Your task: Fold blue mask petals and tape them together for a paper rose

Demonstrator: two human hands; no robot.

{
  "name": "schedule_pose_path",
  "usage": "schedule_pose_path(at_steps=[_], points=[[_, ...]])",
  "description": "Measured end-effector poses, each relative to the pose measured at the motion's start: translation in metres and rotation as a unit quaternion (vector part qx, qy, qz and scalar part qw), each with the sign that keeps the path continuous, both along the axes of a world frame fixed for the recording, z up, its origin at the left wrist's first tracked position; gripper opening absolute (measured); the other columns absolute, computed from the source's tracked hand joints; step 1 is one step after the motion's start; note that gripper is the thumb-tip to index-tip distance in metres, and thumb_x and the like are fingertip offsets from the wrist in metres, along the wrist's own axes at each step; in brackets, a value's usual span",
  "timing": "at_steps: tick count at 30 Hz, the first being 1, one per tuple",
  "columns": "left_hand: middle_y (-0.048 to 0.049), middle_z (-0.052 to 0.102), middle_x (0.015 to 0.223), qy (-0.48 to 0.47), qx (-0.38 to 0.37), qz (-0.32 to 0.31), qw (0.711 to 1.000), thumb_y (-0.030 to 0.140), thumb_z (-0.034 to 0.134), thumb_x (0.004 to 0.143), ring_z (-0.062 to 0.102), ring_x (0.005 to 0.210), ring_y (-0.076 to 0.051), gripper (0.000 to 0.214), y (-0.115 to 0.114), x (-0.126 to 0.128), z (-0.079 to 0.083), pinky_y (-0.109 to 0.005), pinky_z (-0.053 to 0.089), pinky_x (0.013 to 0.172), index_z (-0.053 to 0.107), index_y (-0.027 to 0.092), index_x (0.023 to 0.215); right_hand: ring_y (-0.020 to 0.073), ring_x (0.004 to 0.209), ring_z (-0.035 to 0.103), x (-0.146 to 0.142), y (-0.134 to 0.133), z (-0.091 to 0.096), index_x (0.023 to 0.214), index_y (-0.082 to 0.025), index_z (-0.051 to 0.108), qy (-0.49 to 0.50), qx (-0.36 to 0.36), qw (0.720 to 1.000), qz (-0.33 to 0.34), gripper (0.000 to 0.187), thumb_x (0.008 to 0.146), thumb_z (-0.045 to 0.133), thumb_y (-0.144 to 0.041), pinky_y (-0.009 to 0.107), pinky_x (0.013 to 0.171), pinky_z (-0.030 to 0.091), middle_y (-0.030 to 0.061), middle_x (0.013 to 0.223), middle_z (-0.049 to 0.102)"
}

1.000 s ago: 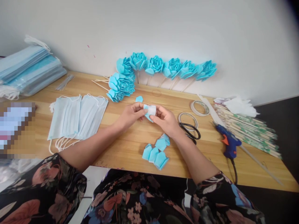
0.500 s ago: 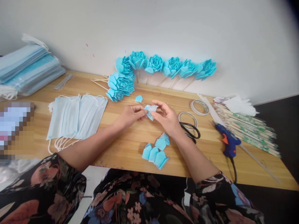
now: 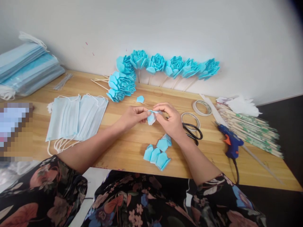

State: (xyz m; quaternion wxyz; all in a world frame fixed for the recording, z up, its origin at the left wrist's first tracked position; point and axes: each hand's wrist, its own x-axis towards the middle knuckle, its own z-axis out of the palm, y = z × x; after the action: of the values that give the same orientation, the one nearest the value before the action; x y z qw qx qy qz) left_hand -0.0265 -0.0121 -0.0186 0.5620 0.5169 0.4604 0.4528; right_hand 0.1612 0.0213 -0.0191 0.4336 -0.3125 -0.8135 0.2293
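Note:
My left hand [image 3: 132, 116] and my right hand [image 3: 170, 121] meet over the middle of the wooden table [image 3: 123, 148]. Both pinch one small light-blue folded petal piece [image 3: 151, 118] between thumb and fingertips, just above the tabletop. Below my right wrist lies a cluster of several folded blue petals [image 3: 158, 152]. A single loose blue petal [image 3: 140, 99] rests farther back, in front of the finished flowers.
Blue flowers on sticks [image 3: 165, 66] lean against the wall, one more [image 3: 120, 85] lies flat. Face masks [image 3: 75, 116] lie left, a mask stack [image 3: 26, 69] far left. Tape rolls [image 3: 202, 108], scissors [image 3: 194, 132], a blue glue gun [image 3: 229, 142] and wrapped sticks [image 3: 251, 132] sit right.
The petal piece has been folded smaller between my fingers; its white side no longer faces up. My right fingers have curled over its top. Both hands stayed in place.

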Motion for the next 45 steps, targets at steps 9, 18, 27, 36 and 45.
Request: schedule_pose_path(at_steps=[9, 18, 27, 36, 45], points=[[-0.0008, 0.063, 0.063, -0.014, -0.011, 0.004, 1.0, 0.055, 0.079, 0.071, 0.052, 0.059, -0.01, 0.042, 0.002, -0.002, -0.004, -0.024, 0.04, 0.058, 0.072, 0.014, 0.073, 0.0223, 0.104, 0.069, 0.002, 0.0, 0.001, 0.094, -0.026, 0.072, -0.009, 0.014, 1.0, 0.01, 0.016, 0.088, 0.063, -0.014, 0.044, 0.096, 0.053, 0.0048, 0.108, 0.075], [-0.0013, 0.065, 0.066, -0.023, 0.004, -0.001, 1.0, 0.055, 0.077, 0.075, 0.051, 0.061, -0.01, 0.041, 0.005, -0.007, -0.011, -0.024, 0.04, 0.06, 0.074, 0.014, 0.076, 0.0219, 0.102, 0.07, 0.002, 0.002, 0.0, 0.093, -0.026, 0.073, -0.001, 0.023, 1.0, 0.006, 0.017, 0.088, 0.063, -0.013, 0.044, 0.095, 0.054, 0.0042, 0.107, 0.075], [-0.0018, 0.064, 0.066, -0.042, 0.002, -0.002, 0.999, 0.058, 0.078, 0.074, 0.051, 0.062, -0.01, 0.045, 0.005, -0.007, -0.01, -0.025, 0.04, 0.062, 0.073, 0.014, 0.073, 0.0218, 0.103, 0.07, 0.002, 0.001, 0.0, 0.092, -0.027, 0.074, -0.007, 0.027, 1.0, 0.008, 0.021, 0.086, 0.062, -0.01, 0.044, 0.095, 0.054, 0.0036, 0.108, 0.076], [0.0, 0.062, 0.064, -0.028, 0.001, 0.047, 0.998, 0.047, 0.077, 0.073, 0.05, 0.059, -0.01, 0.033, 0.004, -0.004, -0.007, -0.025, 0.039, 0.059, 0.071, 0.014, 0.072, 0.0214, 0.119, 0.066, 0.005, -0.001, 0.002, 0.11, -0.029, 0.073, 0.065, -0.133, 0.988, 0.045, 0.027, 0.093, 0.055, -0.019, 0.044, 0.104, 0.052, 0.0031, 0.123, 0.074], [-0.0006, 0.063, 0.065, 0.006, 0.017, 0.071, 0.997, 0.046, 0.075, 0.074, 0.05, 0.059, -0.01, 0.032, 0.004, -0.003, -0.006, -0.024, 0.04, 0.058, 0.073, 0.014, 0.073, 0.0208, 0.114, 0.068, 0.003, 0.002, -0.003, 0.122, -0.031, 0.065, 0.142, -0.265, 0.953, 0.045, 0.028, 0.095, 0.058, -0.038, 0.042, 0.101, 0.055, 0.0019, 0.119, 0.075]])
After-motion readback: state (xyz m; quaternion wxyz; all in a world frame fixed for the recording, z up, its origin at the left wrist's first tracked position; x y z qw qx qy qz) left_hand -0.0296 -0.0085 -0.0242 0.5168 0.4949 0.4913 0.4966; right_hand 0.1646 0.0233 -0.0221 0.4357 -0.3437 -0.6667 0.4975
